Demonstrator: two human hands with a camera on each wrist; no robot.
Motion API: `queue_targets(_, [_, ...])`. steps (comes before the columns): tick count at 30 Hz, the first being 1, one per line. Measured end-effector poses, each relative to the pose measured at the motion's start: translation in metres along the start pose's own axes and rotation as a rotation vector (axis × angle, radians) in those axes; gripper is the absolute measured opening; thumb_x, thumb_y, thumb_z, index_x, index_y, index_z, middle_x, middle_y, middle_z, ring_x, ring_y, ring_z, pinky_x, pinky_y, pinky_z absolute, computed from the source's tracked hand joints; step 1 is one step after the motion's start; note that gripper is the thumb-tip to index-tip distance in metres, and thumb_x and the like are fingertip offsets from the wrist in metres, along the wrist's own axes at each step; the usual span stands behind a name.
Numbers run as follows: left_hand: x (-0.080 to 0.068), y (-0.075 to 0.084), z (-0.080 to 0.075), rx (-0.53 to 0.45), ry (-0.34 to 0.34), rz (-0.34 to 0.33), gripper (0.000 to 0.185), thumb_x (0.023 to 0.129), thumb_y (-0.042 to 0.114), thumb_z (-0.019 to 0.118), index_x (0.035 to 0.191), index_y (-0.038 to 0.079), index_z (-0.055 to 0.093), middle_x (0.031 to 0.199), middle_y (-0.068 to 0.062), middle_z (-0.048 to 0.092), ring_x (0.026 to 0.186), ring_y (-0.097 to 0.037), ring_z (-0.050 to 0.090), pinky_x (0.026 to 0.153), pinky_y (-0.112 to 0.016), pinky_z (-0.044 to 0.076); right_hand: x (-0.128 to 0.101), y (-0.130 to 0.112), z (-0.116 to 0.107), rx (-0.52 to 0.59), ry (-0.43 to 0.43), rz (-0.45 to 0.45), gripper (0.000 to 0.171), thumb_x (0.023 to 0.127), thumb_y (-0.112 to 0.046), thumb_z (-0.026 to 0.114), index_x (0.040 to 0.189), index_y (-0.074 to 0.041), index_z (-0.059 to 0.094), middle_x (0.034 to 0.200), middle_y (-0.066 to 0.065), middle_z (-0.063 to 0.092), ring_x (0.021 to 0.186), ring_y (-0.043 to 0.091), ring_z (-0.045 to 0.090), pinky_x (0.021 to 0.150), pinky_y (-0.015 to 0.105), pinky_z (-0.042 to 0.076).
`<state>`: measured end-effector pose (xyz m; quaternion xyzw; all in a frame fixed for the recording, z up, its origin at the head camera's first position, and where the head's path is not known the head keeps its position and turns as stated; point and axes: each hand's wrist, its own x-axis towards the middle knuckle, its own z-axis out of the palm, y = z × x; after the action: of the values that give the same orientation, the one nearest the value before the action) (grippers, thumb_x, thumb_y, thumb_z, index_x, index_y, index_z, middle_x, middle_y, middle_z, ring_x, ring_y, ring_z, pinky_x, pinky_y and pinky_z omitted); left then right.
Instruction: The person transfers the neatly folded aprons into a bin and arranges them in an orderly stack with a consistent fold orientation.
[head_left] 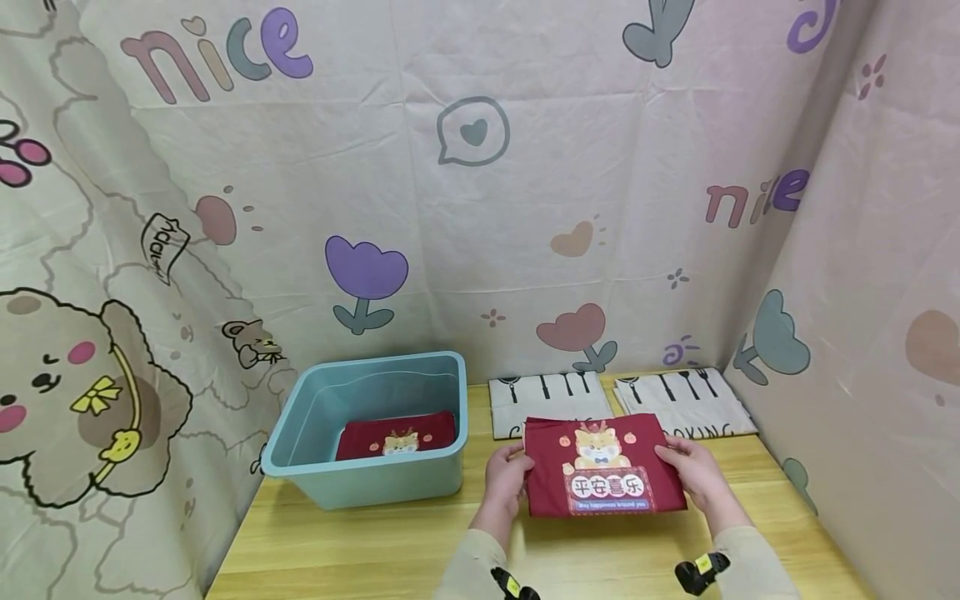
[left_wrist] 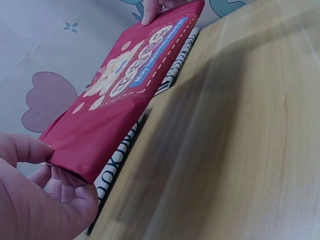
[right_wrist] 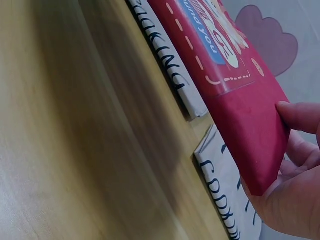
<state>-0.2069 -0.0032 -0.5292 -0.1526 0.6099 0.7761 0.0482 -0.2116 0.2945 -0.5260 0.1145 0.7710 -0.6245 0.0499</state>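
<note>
A folded red cloth (head_left: 551, 492) with a cartoon animal and Chinese characters printed on it is held up off the table, its shadow falling on the wood below. My left hand (head_left: 506, 479) pinches its left edge, thumb on top and fingers underneath, as the left wrist view shows. At the opposite edge, my right hand (head_left: 693, 471) grips it the same way, its thumb (right_wrist: 300, 116) over the printed side. Another red cloth (head_left: 360, 437) with a similar print lies inside the blue-green plastic bin (head_left: 375, 487), left of my hands.
Two folded white cloths with black utensil prints lie at the back of the wooden table (head_left: 360, 558): a left one (head_left: 528, 400) and a right one (head_left: 697, 404). The held cloth partly covers both in the head view. A printed curtain (head_left: 480, 225) hangs behind and at both sides.
</note>
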Motion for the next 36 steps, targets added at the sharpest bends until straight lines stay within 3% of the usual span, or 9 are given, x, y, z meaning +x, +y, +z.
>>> queue_targets(10, [-0.001,0.011,-0.005,0.0,-0.028,0.013,0.046,0.085,-0.003,0.057,0.132,-0.002,0.057,0.086,-0.007,0.06,0.054,-0.009,0.049,0.045,-0.02,0.032,-0.003,-0.013,0.0,0.038,-0.003,0.026,0.063,0.103,-0.021,0.053,0.147,0.014,0.026,0.139,0.036,0.039,0.095,0.015,0.059,0.078,0.029,0.055])
queue_targets(17, [-0.008,0.028,-0.006,-0.004,-0.047,0.02,0.044,0.088,-0.003,0.056,0.132,-0.003,0.056,0.094,-0.011,0.062,0.07,-0.016,0.061,0.057,-0.027,0.051,-0.005,-0.021,0.001,0.074,-0.001,0.021,0.063,0.103,-0.02,0.054,0.148,0.013,0.026,0.139,0.033,0.04,0.093,0.011,0.058,0.078,0.026,0.054])
queue_targets(24, [-0.001,0.03,-0.007,-0.02,-0.054,0.036,0.043,0.088,-0.003,0.057,0.131,-0.002,0.058,0.095,-0.01,0.063,0.073,-0.017,0.06,0.061,-0.031,0.053,-0.005,-0.026,0.001,0.085,0.006,0.009,0.063,0.102,-0.022,0.055,0.148,0.012,0.028,0.14,0.033,0.039,0.094,0.011,0.057,0.078,0.025,0.054])
queue_targets(36, [-0.008,0.05,-0.008,-0.041,-0.076,0.074,0.044,0.086,-0.002,0.058,0.13,-0.002,0.058,0.108,-0.013,0.066,0.082,-0.019,0.062,0.064,-0.031,0.053,-0.008,-0.041,-0.002,0.142,-0.029,-0.047,0.063,0.103,-0.018,0.054,0.148,0.014,0.024,0.134,0.028,0.044,0.089,0.004,0.059,0.079,0.026,0.054])
